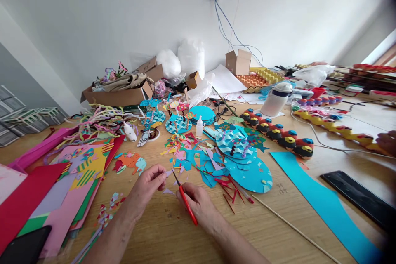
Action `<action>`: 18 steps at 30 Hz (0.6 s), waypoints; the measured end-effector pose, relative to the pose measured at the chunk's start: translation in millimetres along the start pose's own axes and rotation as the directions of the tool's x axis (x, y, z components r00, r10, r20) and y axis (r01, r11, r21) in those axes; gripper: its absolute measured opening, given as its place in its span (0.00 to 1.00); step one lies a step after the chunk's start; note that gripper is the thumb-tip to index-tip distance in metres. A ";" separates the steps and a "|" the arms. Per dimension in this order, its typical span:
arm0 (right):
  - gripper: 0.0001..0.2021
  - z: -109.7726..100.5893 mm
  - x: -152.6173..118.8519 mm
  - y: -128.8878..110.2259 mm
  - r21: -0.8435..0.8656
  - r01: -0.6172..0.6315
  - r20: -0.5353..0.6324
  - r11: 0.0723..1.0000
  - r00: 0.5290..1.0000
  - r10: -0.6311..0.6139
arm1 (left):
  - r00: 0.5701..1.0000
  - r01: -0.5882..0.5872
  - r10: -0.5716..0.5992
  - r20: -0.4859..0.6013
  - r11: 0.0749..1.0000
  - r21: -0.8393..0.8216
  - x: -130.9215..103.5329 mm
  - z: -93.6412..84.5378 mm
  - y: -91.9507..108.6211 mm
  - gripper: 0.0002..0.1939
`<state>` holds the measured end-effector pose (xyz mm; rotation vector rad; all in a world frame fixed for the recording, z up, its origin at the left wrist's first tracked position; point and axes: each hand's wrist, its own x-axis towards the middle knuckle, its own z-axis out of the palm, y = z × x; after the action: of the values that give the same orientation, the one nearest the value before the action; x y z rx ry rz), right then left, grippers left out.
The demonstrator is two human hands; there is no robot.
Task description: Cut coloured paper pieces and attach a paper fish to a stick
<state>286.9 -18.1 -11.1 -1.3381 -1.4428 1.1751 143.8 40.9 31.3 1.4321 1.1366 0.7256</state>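
My left hand (152, 179) pinches a small piece of lilac paper (168, 173) between thumb and fingertips. Close beside it, my right hand (196, 200) is closed around red-handled scissors (186, 204), whose dark blades point up and left near the paper. Whether the blades touch the paper I cannot tell. A lilac offcut (168, 191) lies on the table between my hands. Beyond them spreads a heap of blue paper scraps (210, 173) and multicoloured bits. Orange and blue paper fish (133, 162) lie left of the heap, and red paper strips (229, 192) to its right.
Coloured paper sheets (58, 202) are stacked at left. Blue discs (252, 177), a thin stick (293, 218), a blue paper strip (315, 189) and a black phone (359, 196) lie right. Glue bottles (199, 127), painted egg-carton strips (278, 134) and a jar (276, 100) stand further back. Another person's hand (387, 142) shows at far right.
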 end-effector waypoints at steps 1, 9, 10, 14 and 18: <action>0.13 0.1 -0.1 -0.3 0.010 -0.004 0.003 1.000 1.000 0.004 | 1.000 0.004 -0.004 0.001 1.000 -0.003 -0.1 0.1 -0.3 0.09; 0.15 1.5 2.3 6.0 -0.027 0.006 -0.004 1.000 1.000 -0.006 | 1.000 0.009 -0.009 0.011 1.000 0.000 -0.4 -1.6 -2.9 0.09; 0.15 1.6 2.4 5.9 -0.031 0.006 -0.008 0.999 1.000 -0.006 | 1.000 0.008 -0.008 0.004 1.000 0.005 -0.2 -1.9 -2.9 0.09; 0.14 -0.1 2.4 1.0 -0.013 -0.015 -0.019 1.000 1.000 0.015 | 1.000 0.012 -0.012 -0.010 1.000 0.016 2.2 -4.2 -3.7 0.10; 0.08 -3.7 4.1 -4.7 0.142 -0.060 -0.094 0.988 0.993 0.074 | 0.999 0.021 -0.024 0.049 0.998 0.066 5.9 -5.9 -9.1 0.08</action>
<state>289.1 -13.6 -5.8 -1.3374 -1.2316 1.2124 138.4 47.9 22.7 1.4818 1.1458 0.6387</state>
